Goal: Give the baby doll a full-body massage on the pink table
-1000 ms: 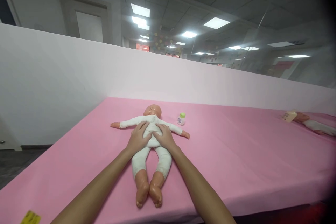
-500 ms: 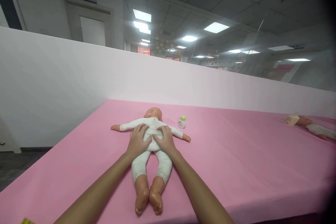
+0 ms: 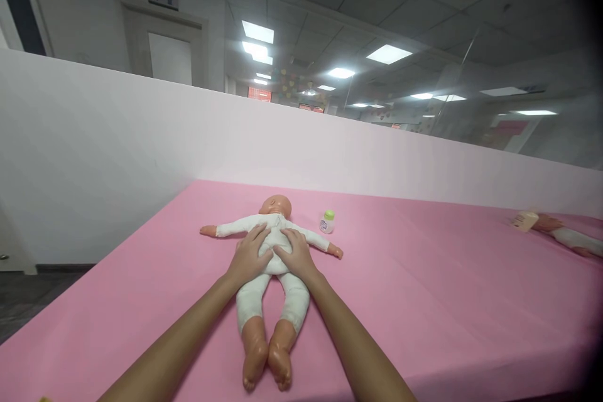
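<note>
A baby doll [image 3: 277,235] with a white cloth body lies stretched out on the pink-covered table, bald head away from me and feet towards me. Its arms are spread to both sides, its head turned sideways. My left hand [image 3: 247,259] rests flat on the left side of its torso, fingers extended towards the chest. On the right side of the torso lies my right hand [image 3: 298,257], also flat with fingers outstretched. Both thumbs point inward across the lower torso, apart from each other. Neither hand is wrapped round the doll.
A small bottle with a green cap [image 3: 326,222] stands right of the doll's head. At the far right lie a pale yellow bottle [image 3: 524,221] and part of another doll [image 3: 572,237]. A low white wall [image 3: 306,144] borders the pink table [image 3: 414,289] at the back.
My fingers have straightened from a more bent pose and lie flatter on the torso. The cloth folds between my hands have smoothed out. The doll stays in place.
</note>
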A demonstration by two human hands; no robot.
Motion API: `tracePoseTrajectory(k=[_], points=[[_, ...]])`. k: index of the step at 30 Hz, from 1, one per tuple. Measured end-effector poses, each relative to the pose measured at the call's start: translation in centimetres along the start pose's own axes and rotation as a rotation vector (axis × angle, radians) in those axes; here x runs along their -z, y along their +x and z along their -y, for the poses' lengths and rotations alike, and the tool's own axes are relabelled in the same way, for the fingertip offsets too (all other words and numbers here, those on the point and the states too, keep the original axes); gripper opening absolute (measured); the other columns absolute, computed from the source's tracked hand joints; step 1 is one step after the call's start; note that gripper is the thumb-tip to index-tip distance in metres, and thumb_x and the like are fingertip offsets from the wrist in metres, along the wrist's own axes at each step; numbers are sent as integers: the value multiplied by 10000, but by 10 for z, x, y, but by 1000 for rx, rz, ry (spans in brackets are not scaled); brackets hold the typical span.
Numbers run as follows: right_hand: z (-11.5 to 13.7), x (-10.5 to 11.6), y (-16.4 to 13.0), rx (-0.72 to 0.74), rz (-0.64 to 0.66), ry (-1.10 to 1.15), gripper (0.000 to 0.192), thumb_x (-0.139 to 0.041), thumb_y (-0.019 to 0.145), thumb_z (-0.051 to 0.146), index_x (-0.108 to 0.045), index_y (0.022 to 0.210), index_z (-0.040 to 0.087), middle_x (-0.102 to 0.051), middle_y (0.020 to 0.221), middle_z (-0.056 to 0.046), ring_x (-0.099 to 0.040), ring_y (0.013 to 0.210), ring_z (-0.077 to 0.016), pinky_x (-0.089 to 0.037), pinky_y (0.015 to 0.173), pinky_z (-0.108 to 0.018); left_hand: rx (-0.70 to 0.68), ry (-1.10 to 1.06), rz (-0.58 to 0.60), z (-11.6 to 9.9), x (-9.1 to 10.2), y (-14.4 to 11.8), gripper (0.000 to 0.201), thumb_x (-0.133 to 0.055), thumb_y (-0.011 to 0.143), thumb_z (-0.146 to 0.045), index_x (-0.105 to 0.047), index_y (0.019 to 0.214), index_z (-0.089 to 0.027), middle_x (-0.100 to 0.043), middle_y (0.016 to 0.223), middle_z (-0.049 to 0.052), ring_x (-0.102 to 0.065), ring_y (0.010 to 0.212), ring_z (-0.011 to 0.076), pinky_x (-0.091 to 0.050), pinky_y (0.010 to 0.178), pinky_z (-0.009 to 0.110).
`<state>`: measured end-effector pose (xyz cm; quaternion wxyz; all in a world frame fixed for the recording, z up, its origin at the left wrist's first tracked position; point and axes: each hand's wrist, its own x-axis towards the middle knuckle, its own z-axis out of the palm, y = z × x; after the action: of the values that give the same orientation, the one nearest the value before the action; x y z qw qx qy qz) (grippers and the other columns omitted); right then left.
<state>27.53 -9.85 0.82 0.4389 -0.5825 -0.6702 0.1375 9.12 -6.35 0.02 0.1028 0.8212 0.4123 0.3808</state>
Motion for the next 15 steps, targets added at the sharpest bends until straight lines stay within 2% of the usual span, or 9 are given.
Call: tracePoseTrajectory(k=[15], points=[[-2, -2, 1, -2, 4, 3, 531, -712, 848, 354, -608, 1358, 249, -586, 1454, -90, -477, 1406, -325, -365, 1204, -518, 3, -31, -1, 2, 0, -1, 570, -559, 909, -297, -567, 1473, -213, -433, 1646, 81, -358, 1544, 320, -334, 1257, 558]])
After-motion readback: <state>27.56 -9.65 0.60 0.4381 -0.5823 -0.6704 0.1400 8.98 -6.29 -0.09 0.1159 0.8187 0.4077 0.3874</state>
